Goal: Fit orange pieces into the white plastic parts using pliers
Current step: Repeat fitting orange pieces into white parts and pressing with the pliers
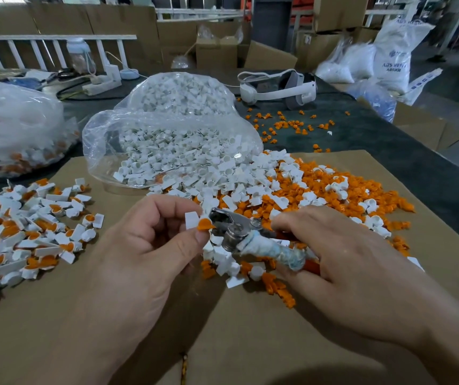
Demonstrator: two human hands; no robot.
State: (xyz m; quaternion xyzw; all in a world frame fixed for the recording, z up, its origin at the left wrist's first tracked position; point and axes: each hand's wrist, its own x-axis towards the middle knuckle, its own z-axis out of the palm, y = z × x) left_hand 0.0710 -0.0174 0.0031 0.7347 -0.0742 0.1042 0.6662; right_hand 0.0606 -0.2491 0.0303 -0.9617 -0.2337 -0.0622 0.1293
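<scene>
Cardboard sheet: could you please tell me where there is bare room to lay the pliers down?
Bare cardboard spans the near edge, between the assembled pile at left and the mixed heap at right. It is crowded farther back, around the open bag.

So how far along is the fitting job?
Done: assembled pile on the left. In hand: left hand pinches a white part with an orange piece at the pliers, gripped by the right hand. Left: mixed loose heap, open bag of white parts.

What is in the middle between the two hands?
In the head view: a white part with an orange piece, pinched by the left hand, and the metal head of the pliers gripped by the right hand.
</scene>
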